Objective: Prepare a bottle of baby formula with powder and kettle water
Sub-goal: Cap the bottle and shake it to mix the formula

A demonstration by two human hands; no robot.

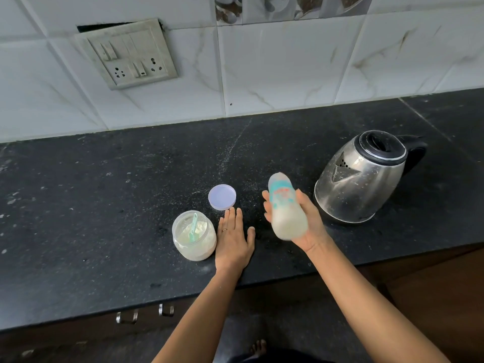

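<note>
My right hand (311, 226) grips a baby bottle (285, 208) above the black counter; the bottle is blurred, tilted away from me, and holds milky white liquid. My left hand (233, 239) lies flat on the counter with straight fingers, holding nothing. Just left of it stands an open clear jar of white powder (193, 237) with a teal scoop (193, 227) stuck in it. The jar's pale purple lid (222, 197) lies on the counter beyond my left hand. A steel kettle (364, 176) with a black lid and handle stands to the right of the bottle.
The black stone counter (104, 205) runs to a white tiled wall with a switch and socket plate (128, 53) at the upper left. The counter's front edge lies below my wrists, with drawer handles (144, 314) under it. A bare foot (258, 348) shows on the floor.
</note>
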